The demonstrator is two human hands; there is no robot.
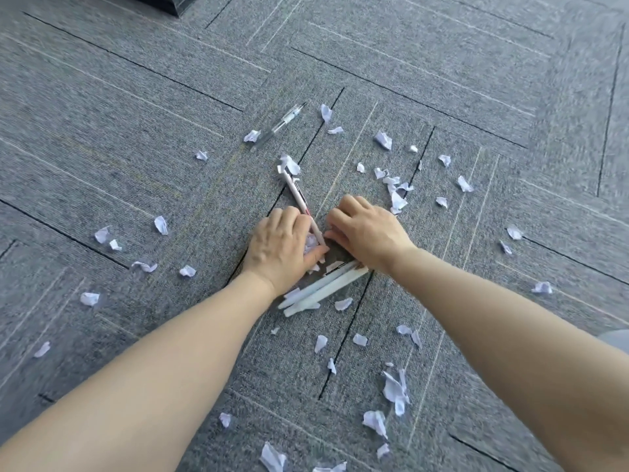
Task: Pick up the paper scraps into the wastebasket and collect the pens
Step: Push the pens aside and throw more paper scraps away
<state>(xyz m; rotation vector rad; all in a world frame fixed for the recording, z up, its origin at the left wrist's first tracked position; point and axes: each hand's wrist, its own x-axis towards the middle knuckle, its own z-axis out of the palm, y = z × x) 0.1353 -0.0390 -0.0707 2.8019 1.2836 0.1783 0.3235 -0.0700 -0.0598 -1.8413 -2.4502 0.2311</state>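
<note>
Torn white paper scraps lie scattered across the grey carpet, thinly toward its left edge and more thickly around the middle and near edge. At the far left corner a dark object is cut off by the frame, too little of it showing to identify. Left of centre, the left hand rests palm down on the carpet, its fingers curled around a small bunch of scraps and touching the lower end of a white pen that slants away toward the far edge; whether it actually grips the pen cannot be told. Farther off, a clear pen lies alone on the carpet, just beside one scrap. Just below the hands, a bundle of white pens lies side by side, its upper end tucked under the right wrist. The right hand presses knuckles-up on the carpet, fingers bent toward the left hand; what it grasps, if anything, is hidden. More scraps trail toward the right edge.
</note>
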